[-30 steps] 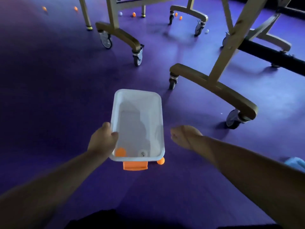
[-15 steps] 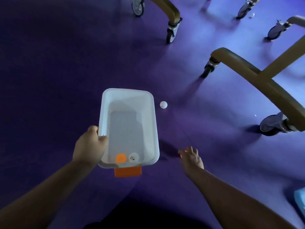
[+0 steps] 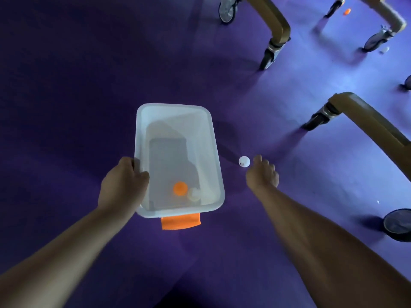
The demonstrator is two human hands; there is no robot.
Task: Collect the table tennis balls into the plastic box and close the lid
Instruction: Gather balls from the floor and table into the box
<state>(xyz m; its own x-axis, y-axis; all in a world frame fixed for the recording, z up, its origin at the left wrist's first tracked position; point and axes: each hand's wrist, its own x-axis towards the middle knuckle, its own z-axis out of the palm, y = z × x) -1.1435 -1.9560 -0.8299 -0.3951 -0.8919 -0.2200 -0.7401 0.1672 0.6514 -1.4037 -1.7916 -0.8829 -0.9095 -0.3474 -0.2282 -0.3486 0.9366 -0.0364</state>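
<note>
White translucent plastic box (image 3: pixel 173 107), mid-frame, should be light and stiff; our left hand (image 3: pixel 122 185) grips its left rim. Our right hand (image 3: pixel 262 176) hovers just beside the small white table tennis ball (image 3: pixel 244 161) on the purple floor (image 3: pixel 89 85), and we cannot tell whether its fingers hold anything. The ball is likely featherlight and quick to roll, so we would pinch across its middle.

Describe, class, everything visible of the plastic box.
The plastic box is a translucent white rectangular tub with rounded corners, open, no lid on. An orange tab juts below its near end. The left hand grips its left rim. Inside, at the near end, lie an orange ball and a white ball.
</note>
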